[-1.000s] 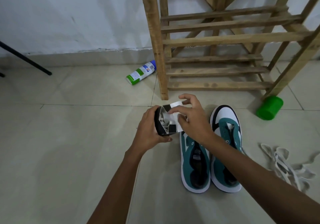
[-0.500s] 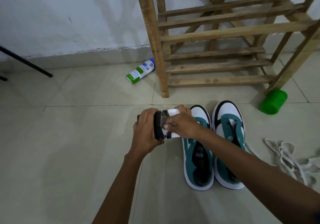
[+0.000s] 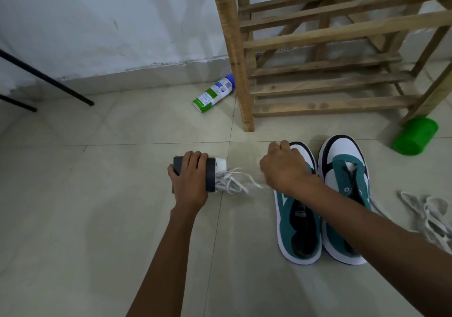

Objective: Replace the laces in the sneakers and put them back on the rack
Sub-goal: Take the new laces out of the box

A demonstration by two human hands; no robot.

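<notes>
a: what's going on in this one? where are the laces?

b: new white laces (image 3: 234,182) are spilling out of a small dark box (image 3: 210,174) in the middle of the frame, a loose bundle trailing toward the right. the left hand (image 3: 189,179) has its grip wrapped over the top of the box, fingers curled round it, holding it low over the tiled floor (image 3: 85,218).

a: and the other hand?

b: right hand (image 3: 283,167) is just right of centre, fingers curled into a closed grip, with one lace strand running up to it. looks like it's pinching the end, but the fingertips are hidden so i can't tell for sure.

a: sneakers?

b: both on the floor side by side, right of centre, toes pointing up the frame. teal, white and black, no laces in them. the left sneaker (image 3: 297,223) is partly under the right wrist, the right sneaker (image 3: 347,182) just beside it.

a: rack?

b: wooden rack (image 3: 318,35) fills the upper right, standing against the wall, slats bare. old white laces (image 3: 430,216) lie in a heap at the right edge. a green cup (image 3: 415,135) lies on its side by the rack's right leg, and a spray can (image 3: 212,92) lies on the floor left of the rack's left leg.
</notes>
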